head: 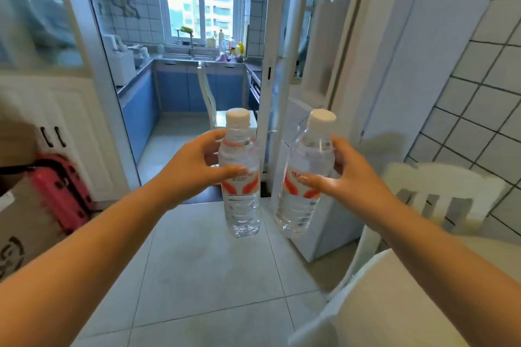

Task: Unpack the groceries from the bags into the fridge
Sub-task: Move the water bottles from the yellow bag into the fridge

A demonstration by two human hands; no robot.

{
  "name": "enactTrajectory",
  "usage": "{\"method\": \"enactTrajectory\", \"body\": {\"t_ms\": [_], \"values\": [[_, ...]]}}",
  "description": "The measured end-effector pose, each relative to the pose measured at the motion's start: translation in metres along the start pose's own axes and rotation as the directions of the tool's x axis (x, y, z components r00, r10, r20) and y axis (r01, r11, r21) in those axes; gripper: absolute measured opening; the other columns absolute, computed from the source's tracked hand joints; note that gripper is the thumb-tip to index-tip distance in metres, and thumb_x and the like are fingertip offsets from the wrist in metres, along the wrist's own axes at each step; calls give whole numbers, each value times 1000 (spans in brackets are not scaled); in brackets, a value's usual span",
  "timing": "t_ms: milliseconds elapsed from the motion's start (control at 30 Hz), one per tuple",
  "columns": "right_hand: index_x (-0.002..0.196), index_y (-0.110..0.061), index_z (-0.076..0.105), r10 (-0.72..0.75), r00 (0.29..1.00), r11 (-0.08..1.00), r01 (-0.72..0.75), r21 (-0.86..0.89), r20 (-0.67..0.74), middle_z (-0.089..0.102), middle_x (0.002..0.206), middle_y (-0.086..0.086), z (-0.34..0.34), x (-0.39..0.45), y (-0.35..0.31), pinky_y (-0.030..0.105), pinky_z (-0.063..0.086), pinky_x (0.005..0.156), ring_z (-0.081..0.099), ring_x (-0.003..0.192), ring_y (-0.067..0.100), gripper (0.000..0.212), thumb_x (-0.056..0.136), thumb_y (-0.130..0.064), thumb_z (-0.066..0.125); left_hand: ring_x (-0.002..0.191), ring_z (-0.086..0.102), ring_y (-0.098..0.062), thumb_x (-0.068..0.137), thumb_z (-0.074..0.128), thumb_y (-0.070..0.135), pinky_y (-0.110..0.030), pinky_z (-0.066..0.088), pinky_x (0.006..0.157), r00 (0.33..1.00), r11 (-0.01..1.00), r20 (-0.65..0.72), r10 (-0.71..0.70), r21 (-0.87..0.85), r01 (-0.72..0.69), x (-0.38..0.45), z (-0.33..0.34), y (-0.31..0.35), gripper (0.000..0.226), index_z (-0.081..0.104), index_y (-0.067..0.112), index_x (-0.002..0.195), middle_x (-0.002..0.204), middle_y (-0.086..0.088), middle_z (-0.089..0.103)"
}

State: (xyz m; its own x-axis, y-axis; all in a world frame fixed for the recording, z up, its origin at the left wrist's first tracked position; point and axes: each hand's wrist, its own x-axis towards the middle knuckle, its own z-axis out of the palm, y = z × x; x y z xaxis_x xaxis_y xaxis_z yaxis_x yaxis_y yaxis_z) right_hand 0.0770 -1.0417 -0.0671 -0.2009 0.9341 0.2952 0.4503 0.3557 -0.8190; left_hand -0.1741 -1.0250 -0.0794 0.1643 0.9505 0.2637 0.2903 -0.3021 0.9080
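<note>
Head view showed a red case point(60, 191) at far left, then the left hand point(194, 163) with fingers wrapped round one upright bottle point(241, 177), the right hand point(348, 175) clamped on a second, slightly tilted bottle point(303, 175), both above the floor, and a white chair point(439, 194).

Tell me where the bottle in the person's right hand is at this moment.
In the head view, the right-hand bottle is held up right of centre, gripped by the right hand, beside the left-hand bottle and in front of the white fridge.
</note>
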Motion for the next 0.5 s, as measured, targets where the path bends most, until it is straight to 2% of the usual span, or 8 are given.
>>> {"method": "enactTrajectory", "body": {"t_ms": [67,167,233,300,433,500], "values": [[131,-35,41,-3,1000,1000,3,2,21,57,121,-16,33,38,-9,23,49,87,56,109,1,76,63,-44,74,82,61,8,75,73,22,-4,49,61,1000,1000,-27,0,-6,-1,24,-37,-17,53,46,37,118,100,25,58],[129,-36,40,1,1000,1000,-1,14,13,57,119,-16,80,96,-20,15,47,80,55,104,-1,70,68,-37,75,83,61,9,74,74,22,-5,49,63,999,999,-11,35,5,-35,65,-92,-40,54,47,36,118,100,25,59],[126,-37,40,8,1000,1000,-8,30,-9,57,116,-17,102,129,-26,20,49,86,56,103,0,67,69,-34,74,87,62,6,73,75,22,-8,50,66,999,999,9,41,7,-41,92,-122,-51,55,47,35,119,102,24,60],[128,-36,38,26,999,999,-24,32,-42,55,122,-11,119,161,-29,28,48,92,55,109,8,67,71,-33,73,91,62,3,72,75,23,-11,51,69,998,999,35,47,18,-47,122,-149,-59,57,48,34,121,104,21,60],[137,-30,34,56,996,998,-54,24,-73,51,135,-3,136,224,-25,35,47,96,52,119,17,73,75,-28,73,82,63,8,73,75,20,-10,51,63,996,999,73,51,0,-51,188,-179,-76,54,48,36,117,98,23,61],[137,-29,33,80,990,996,-76,39,-113,52,135,0,138,259,-18,40,48,97,54,118,19,77,73,-27,76,85,63,6,72,75,21,-16,53,70,994,998,89,57,-5,-57,225,-186,-86,55,49,34,118,100,22,61]]}}
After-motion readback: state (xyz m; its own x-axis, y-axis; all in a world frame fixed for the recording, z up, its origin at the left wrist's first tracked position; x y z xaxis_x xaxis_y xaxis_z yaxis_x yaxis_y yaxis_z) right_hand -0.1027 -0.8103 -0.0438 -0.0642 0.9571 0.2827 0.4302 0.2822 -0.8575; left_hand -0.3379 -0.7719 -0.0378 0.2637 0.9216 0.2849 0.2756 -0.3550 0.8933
